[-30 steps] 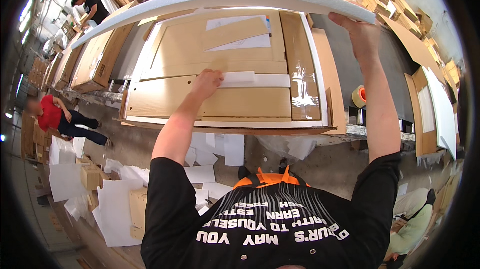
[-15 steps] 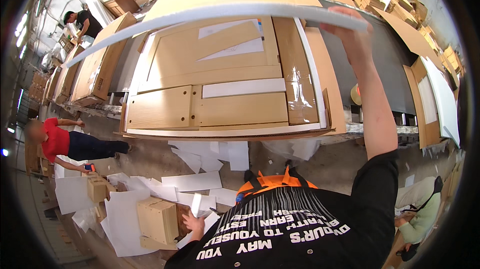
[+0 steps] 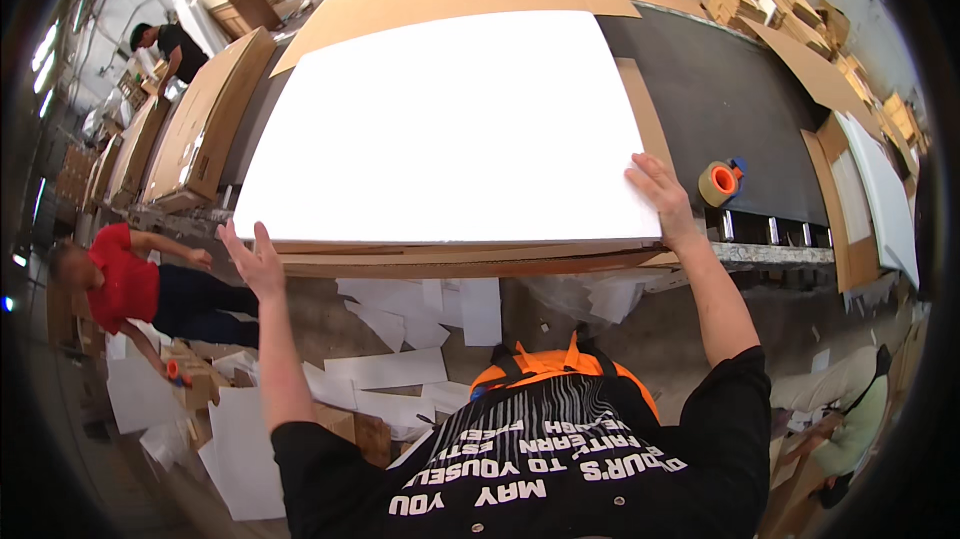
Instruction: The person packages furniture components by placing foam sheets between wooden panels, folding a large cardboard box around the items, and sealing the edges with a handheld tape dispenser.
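A large white foam sheet [image 3: 440, 129] lies flat over the open cardboard box [image 3: 470, 264] in front of me, covering the wooden panels inside. At its near left corner, my left hand [image 3: 258, 261] rests against the edge with fingers spread, open. My right hand [image 3: 664, 197] is at the sheet's near right corner, its fingers stretched out over the edge, open too. To the right of that hand, a tape roll in a dispenser [image 3: 719, 183] with an orange core sits on the dark conveyor belt [image 3: 735, 104].
Closed cartons [image 3: 210, 124] stand along the line at left. An open carton with white sheets [image 3: 868, 199] is at right. White foam pieces [image 3: 390, 367] litter the floor. A person in red [image 3: 130, 274] stands left, one in pale green [image 3: 850, 429] lower right, another in black [image 3: 178, 51] far left.
The foam sheet, held up on edge by my right hand before, now lies down over the box. My left hand has come up from below to its corner, without the white piece seen there.
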Demonstrator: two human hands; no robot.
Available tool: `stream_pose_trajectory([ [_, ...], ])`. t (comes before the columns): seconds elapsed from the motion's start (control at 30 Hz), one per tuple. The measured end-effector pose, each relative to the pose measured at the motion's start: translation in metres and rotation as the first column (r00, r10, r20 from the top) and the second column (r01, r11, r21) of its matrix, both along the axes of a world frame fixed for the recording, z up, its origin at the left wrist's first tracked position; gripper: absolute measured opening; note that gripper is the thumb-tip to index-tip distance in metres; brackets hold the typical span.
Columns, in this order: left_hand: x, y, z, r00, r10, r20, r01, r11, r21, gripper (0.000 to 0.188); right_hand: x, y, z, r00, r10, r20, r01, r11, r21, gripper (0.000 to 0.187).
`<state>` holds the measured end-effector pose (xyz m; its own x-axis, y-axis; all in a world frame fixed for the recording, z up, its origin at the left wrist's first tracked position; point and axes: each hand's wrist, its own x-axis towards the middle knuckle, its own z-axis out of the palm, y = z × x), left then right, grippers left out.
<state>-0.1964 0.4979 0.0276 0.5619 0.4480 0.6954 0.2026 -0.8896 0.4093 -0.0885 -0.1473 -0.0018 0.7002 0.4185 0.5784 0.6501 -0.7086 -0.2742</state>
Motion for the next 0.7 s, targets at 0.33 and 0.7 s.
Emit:
stream_pose_trajectory([
  [0.33,0.056,0.104,-0.052,0.542,0.284,-0.791,-0.384,0.921,0.068,0.100,0.003,0.018,0.017,0.643,0.046,-0.765,0.280,0.915,0.290,0.063],
  [0.7,0.079,0.207,-0.062,0.408,0.361,-0.839,-0.674,0.739,-0.009,0.109,0.025,0.097,0.001,0.621,-0.500,-0.604,0.320,0.865,-0.387,0.103],
])
